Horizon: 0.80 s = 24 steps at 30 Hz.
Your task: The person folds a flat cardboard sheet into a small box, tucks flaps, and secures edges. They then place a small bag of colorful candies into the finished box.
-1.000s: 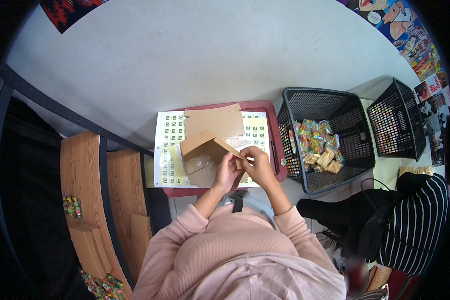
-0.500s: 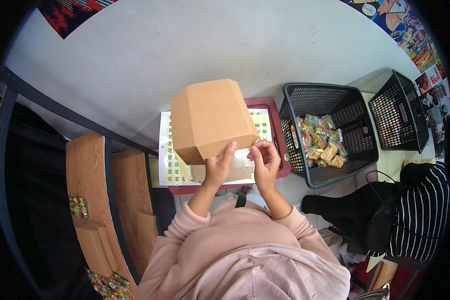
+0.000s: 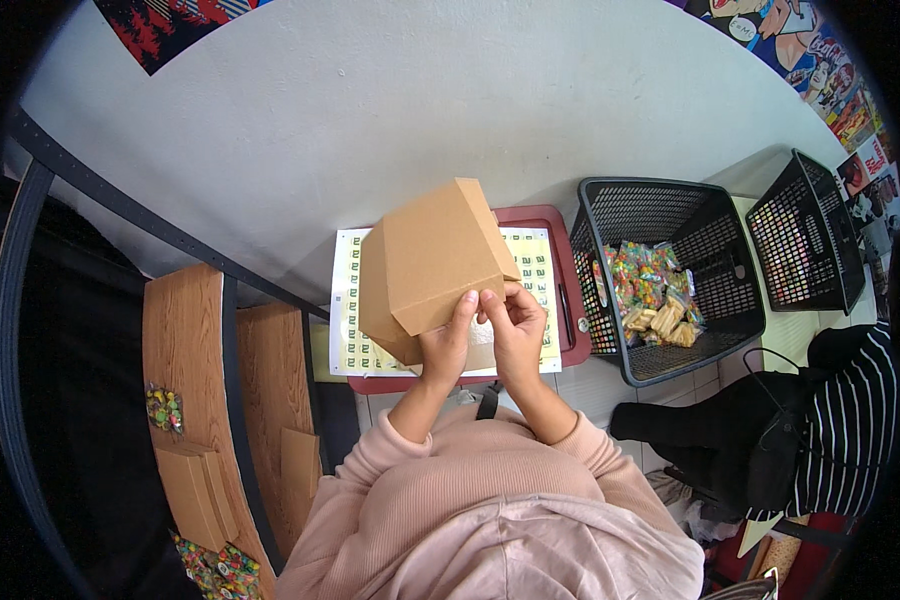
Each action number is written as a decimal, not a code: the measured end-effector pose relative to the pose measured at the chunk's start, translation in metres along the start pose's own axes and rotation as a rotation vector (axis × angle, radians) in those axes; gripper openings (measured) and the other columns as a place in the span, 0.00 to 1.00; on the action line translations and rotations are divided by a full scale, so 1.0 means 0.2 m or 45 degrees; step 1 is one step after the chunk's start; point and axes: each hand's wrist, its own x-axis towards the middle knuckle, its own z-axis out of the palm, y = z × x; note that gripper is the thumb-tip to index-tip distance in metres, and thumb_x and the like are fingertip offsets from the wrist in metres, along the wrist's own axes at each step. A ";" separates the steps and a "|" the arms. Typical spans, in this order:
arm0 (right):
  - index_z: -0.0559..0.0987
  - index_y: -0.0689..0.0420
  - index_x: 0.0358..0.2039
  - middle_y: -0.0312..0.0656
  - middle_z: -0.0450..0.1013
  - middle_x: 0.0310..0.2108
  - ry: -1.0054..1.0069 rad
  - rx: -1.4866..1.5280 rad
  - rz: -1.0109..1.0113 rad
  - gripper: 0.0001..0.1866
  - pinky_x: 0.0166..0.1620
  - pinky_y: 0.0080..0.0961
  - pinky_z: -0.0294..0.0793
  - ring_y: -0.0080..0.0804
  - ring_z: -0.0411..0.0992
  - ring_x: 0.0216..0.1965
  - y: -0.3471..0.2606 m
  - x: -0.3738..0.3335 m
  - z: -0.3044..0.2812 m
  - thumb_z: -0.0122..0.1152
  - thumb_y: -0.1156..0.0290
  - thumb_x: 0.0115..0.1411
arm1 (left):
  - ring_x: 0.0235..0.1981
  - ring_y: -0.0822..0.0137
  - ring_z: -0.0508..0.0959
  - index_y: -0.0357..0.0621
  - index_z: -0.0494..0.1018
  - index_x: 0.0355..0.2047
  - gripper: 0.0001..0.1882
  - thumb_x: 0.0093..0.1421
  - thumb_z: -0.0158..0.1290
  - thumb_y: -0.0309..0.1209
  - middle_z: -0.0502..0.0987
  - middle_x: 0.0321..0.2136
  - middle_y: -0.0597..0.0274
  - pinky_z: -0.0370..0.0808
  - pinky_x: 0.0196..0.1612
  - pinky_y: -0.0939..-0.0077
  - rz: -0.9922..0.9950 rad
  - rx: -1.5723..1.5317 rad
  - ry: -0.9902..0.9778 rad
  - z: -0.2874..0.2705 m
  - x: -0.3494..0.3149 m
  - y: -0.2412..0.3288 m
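A brown cardboard box [image 3: 432, 255], partly folded, is held up in front of me, tilted. My left hand [image 3: 444, 348] grips its near edge, thumb on the outer face and fingers underneath. Beside it, my right hand [image 3: 518, 332] is closed on the same edge at the right corner, its thumb close to the left thumb. Below the hands a shiny clear patch [image 3: 480, 338] shows; I cannot make out what it is. Under the box lies a pale yellow sheet of labels [image 3: 347, 305] on a dark red tabletop [image 3: 573, 300].
A black basket [image 3: 660, 377] with packets of colourful sweets [image 3: 640, 275] stands at the right, another basket [image 3: 805, 240] beyond it. On the left, a wooden shelf [image 3: 185, 330] carries flat cardboard pieces [image 3: 192, 495] and more packets. A striped garment [image 3: 845, 430] hangs at right.
The box has tilted and turned slightly. My right hand has moved left and up onto the box's near edge, closer to my left hand. The whole view has shifted a little.
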 end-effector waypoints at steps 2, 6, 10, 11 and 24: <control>0.73 0.62 0.28 0.33 0.70 0.22 0.030 -0.008 -0.024 0.04 0.27 0.12 0.64 0.15 0.65 0.21 -0.02 0.00 0.04 0.55 0.76 0.56 | 0.29 0.77 0.71 0.37 0.68 0.36 0.06 0.58 0.47 0.26 0.72 0.31 0.65 0.69 0.30 0.84 -0.018 -0.037 0.004 0.01 -0.01 0.02; 0.71 0.61 0.25 0.33 0.69 0.20 0.065 -0.034 -0.027 0.05 0.24 0.12 0.63 0.15 0.63 0.19 -0.05 -0.01 0.07 0.54 0.76 0.56 | 0.24 0.78 0.67 0.38 0.68 0.32 0.04 0.59 0.46 0.26 0.69 0.25 0.67 0.65 0.26 0.84 -0.088 -0.113 -0.026 0.03 -0.01 0.06; 0.69 0.59 0.23 0.34 0.69 0.19 0.065 0.004 -0.017 0.06 0.23 0.12 0.63 0.15 0.63 0.18 -0.03 0.00 0.06 0.53 0.76 0.56 | 0.22 0.79 0.65 0.39 0.67 0.31 0.05 0.60 0.44 0.28 0.68 0.23 0.68 0.63 0.24 0.84 -0.176 -0.115 -0.050 0.02 -0.01 0.06; 0.69 0.59 0.23 0.34 0.68 0.19 0.064 0.016 -0.020 0.06 0.23 0.13 0.63 0.15 0.63 0.18 -0.03 0.00 0.06 0.53 0.76 0.56 | 0.22 0.79 0.65 0.39 0.68 0.30 0.05 0.60 0.44 0.28 0.68 0.23 0.68 0.63 0.24 0.84 -0.172 -0.104 -0.044 0.02 -0.01 0.05; 0.68 0.59 0.27 0.34 0.68 0.21 0.095 0.022 -0.020 0.04 0.22 0.09 0.62 0.14 0.63 0.18 -0.01 0.02 0.00 0.54 0.77 0.55 | 0.23 0.77 0.67 0.37 0.68 0.31 0.06 0.59 0.44 0.27 0.70 0.25 0.66 0.66 0.27 0.83 -0.122 -0.021 -0.077 0.04 -0.02 0.02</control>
